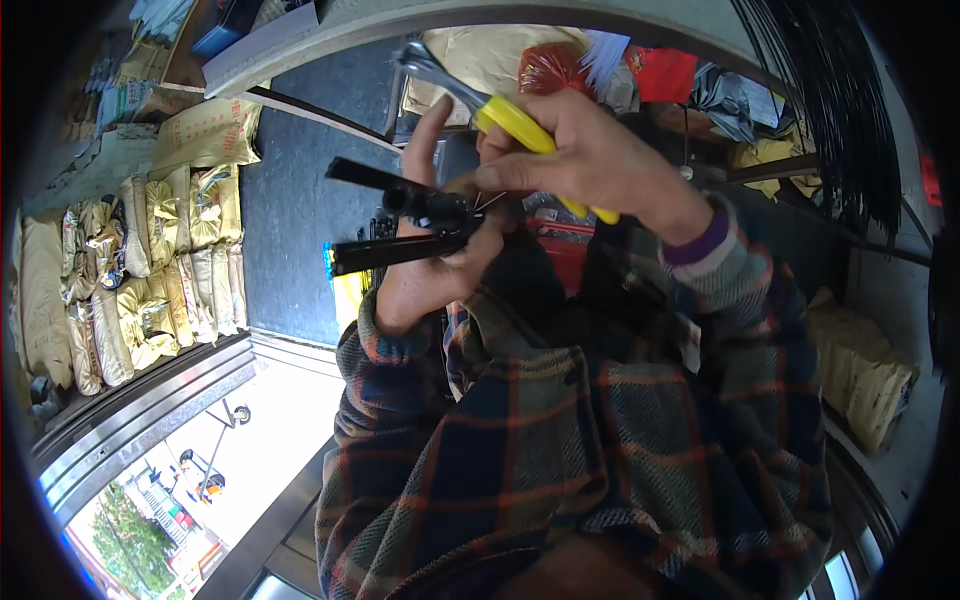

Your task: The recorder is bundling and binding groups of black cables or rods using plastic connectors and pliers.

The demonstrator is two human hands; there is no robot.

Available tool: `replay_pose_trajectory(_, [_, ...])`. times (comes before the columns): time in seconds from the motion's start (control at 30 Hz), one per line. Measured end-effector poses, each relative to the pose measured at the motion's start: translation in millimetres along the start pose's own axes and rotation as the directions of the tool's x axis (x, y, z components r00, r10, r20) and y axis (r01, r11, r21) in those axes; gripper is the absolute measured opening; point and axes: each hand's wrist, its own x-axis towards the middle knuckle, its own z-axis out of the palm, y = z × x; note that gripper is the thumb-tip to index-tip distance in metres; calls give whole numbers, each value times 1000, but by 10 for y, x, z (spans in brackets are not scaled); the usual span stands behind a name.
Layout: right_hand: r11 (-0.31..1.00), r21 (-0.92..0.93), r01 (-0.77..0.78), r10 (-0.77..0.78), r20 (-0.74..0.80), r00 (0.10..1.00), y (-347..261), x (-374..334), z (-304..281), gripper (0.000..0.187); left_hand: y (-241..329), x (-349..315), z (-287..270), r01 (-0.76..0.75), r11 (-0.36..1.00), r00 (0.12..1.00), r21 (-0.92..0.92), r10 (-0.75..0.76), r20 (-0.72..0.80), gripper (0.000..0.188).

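My left hand (425, 285) is wrapped round a black part (405, 248) made of bars and a round knob-like piece, and its thumb points up. Bars of the part stick out to the left, past the palm. In my right hand (590, 160) is a pair of yellow-handled pliers (520, 123), with the metal jaws up and to the left, away from the part. The thumb and a finger of that same hand press together close to the black part, where a thin wire-like line shows. Whatever they pinch is too small to name.
A pale table edge (400, 45) curves across the far side. Thin black strands (830, 120) hang at the right. Wrapped brown packages (150, 270) are stacked at the left, beside a dark floor (290, 180). Near my knees is something red (565, 255). A brown package (860, 370) stands far right.
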Motion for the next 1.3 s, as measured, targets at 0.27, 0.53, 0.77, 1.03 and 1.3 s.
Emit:
replay_pose_trajectory(0.27, [958, 203, 204, -107, -406, 907, 12, -303, 476, 16, 8, 75, -63, -57, 998, 998, 22, 57, 18, 80])
replay_pose_trajectory(0.53, [275, -961, 34, -551, -129, 825, 15, -490, 43, 22, 40, 88, -118, -40, 975, 998, -219, 50, 40, 78])
replay_pose_trajectory(0.77, [-366, -930, -38, -719, 257, 646, 25, -278, -83, 30, 87, 30, -131, 48, 983, 998, -177, -38, 59, 80])
replay_pose_trajectory(1.03, [27, -1000, 0, -685, -19, 729, 245, -506, 301, 29, 80, -67, -81, 41, 992, 999, -122, -43, -19, 80])
replay_pose_trajectory(1.3, [911, -412, 18, 137, 345, 929, -350, -566, -302, 39, 50, -63, -360, 88, 992, 949, -94, -55, 310, 81])
